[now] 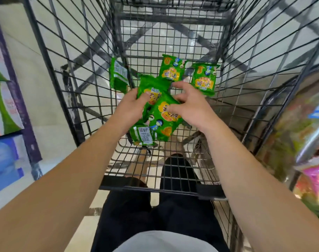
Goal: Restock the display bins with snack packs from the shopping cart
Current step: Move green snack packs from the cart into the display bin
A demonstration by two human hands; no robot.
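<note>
Left hand (131,104) grips a bunch of green snack packs (155,108), thumb curled over the top pack, fingers hidden underneath. Right hand (188,104) hovers spread over the same bunch, fingertips bent and touching or almost touching a wrapper; not yet a firm hold.

Head view, the only one: looking down into a wire shopping cart (78,91). Held bunch sits low in the middle of the cart, several packs overlapping, one with its barcode side up at the near end. Three loose packs farther in: one (172,69) just beyond the right fingers, one (204,79) to its right, one (117,74) leaning against the left wall of the cart. Display bins not clearly in view; blurred colourful goods (315,170) at the right edge, boxes (4,106) at the left.

Step in hand, by judgement: gathering a handful for the bins. Best done by closing the right fingers flat across the stack, squeezing the packs together between both palms before lifting. Slippery wrappers likely to slide apart, so keep the barcode pack pinned from below. Lift straight up, clear of the wire walls. Leave the three loose ones for a second reach.
</note>
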